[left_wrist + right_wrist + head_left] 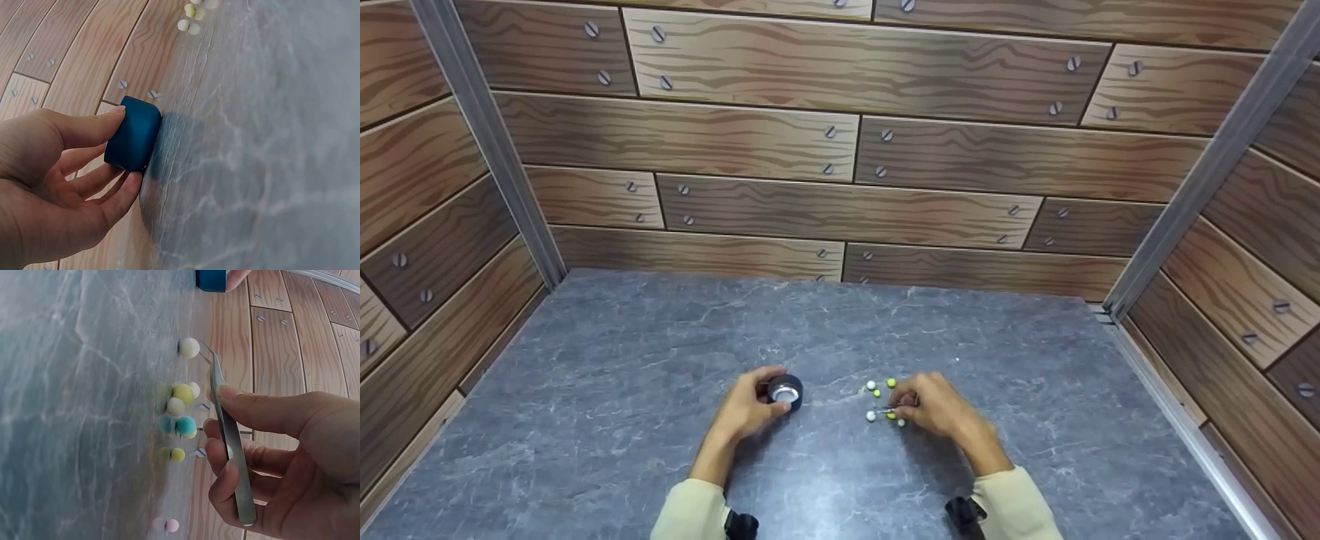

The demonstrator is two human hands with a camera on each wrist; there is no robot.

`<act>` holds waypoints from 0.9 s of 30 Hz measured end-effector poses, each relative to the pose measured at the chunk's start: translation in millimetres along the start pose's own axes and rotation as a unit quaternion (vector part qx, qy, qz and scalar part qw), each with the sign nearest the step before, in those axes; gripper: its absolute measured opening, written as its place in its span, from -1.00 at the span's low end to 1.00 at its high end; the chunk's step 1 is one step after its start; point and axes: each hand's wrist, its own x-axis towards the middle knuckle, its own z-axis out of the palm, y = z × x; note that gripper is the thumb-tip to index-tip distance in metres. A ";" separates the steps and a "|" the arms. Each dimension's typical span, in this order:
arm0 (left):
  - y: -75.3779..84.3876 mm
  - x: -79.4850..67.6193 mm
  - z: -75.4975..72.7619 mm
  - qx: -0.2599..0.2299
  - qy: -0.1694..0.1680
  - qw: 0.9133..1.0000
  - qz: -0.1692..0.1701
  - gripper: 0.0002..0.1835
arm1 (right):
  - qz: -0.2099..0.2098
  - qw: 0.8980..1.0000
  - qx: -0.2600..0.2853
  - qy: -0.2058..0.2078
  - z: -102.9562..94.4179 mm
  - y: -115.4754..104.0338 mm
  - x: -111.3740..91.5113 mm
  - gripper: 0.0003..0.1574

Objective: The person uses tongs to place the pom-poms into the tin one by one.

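Observation:
My left hand [744, 411] grips a small round dark container [785, 392] by its sides, with its silvery inside facing up. In the left wrist view the container [134, 135] looks blue and stands on the table, thumb on one side and fingers on the other. My right hand [941, 405] holds metal tweezers [241, 486] between thumb and fingers. Their bent tips are parted just beside a white ball [189, 348]; whether they touch it I cannot tell. Nearby lie a yellow ball [183, 393], a teal ball [186, 425] and a pink ball [172, 525].
The grey marbled table [660, 337] is bounded by wood-patterned walls [772, 142] at the back and both sides. Metal posts [499, 142] stand in the corners. Several small balls lie scattered to the right of the container, close to my right hand.

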 end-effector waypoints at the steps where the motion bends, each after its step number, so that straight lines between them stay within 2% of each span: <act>1: 0.2 0.1 -0.1 0.003 0.000 1.000 0.003 -0.43 | -0.001 1.000 0.000 0.000 -0.4 -0.1 -0.1 -0.89; 7: 1.0 0.3 0.0 0.008 0.001 1.000 0.005 -0.43 | -0.012 1.000 0.004 -0.004 -2.6 1.0 -1.2 -0.90; 14: 0.2 0.9 1.3 -0.001 0.004 1.000 -0.009 -0.43 | 0.003 1.000 0.011 -0.011 -7.6 2.0 -1.2 -0.90; 27: -0.5 0.0 0.6 -0.009 0.001 1.000 0.013 -0.43 | 0.018 1.000 -0.005 -0.017 -6.1 4.3 -2.1 -0.92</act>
